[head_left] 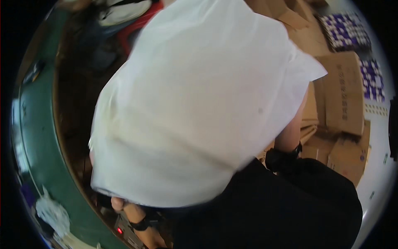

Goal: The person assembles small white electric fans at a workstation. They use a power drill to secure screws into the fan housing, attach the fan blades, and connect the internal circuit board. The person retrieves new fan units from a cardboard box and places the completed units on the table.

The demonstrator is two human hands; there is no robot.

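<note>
A large white sheet, thin and plastic-looking [199, 95], spreads across most of the view in front of me. I cannot tell whether it is a flat sheet or a bag. At its lower left edge my left hand [118, 203] is closed on the rim, the thumb showing and the other fingers mostly hidden behind the material. My right forearm [292, 130] passes under the sheet's right side, and the right hand is covered by it. Black bands sit at the left wrist [143, 224] and on the right arm [284, 158].
A green-topped table [41, 137] curves along the left, with a crumpled clear bag [53, 213] on it. Cardboard boxes [342, 95] and purple-and-white stacks [346, 31] stand at the right. A device with a red display [120, 230] is at lower left. Something red [124, 37] lies beyond the sheet.
</note>
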